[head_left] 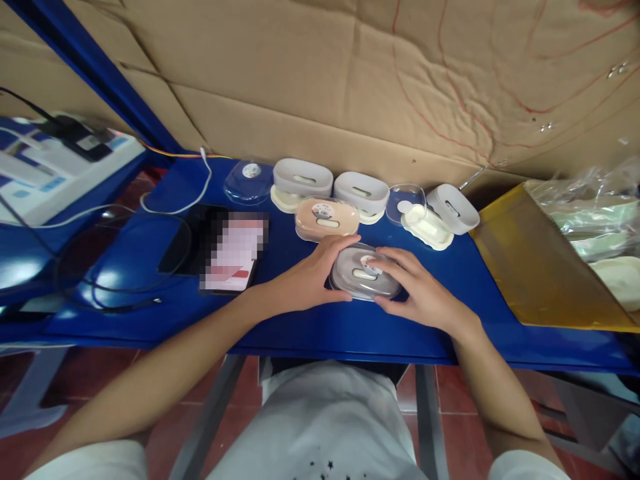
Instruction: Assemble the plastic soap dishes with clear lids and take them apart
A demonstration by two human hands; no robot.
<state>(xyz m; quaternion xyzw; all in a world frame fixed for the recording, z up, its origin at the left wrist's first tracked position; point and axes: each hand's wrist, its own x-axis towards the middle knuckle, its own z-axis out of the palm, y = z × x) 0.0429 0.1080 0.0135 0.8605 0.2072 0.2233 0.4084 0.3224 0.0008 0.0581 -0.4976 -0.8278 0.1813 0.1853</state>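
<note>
Both hands engaged on one item. My left hand point(315, 275) grips the left end of the grey container point(349, 271), thumb at the near edge, fingers curled round the far edge. My right hand point(424, 291) grips the right end, one finger over the round sticker point(371, 263) on top.

Position: grey container at the middle of the blue bench point(310, 330), near its front edge, under a clear cover.

Just beyond it: peach container point(326, 223), also clear-covered and stickered. Behind that, two pale boxes, left box point(303, 179) and middle box point(361, 195), each over a cream piece. Further right: right box point(454, 209), tilted, beside a cream tray point(429, 229) partly overlapped by a clear lid point(401, 195). Another clear lid, the left lid point(245, 185), lies beside the left box.

Left side: phone point(234, 253), screen lit, and white cable point(206, 183). Right side: open carton point(510, 267) with plastic-wrapped pale green items point(593, 227).
</note>
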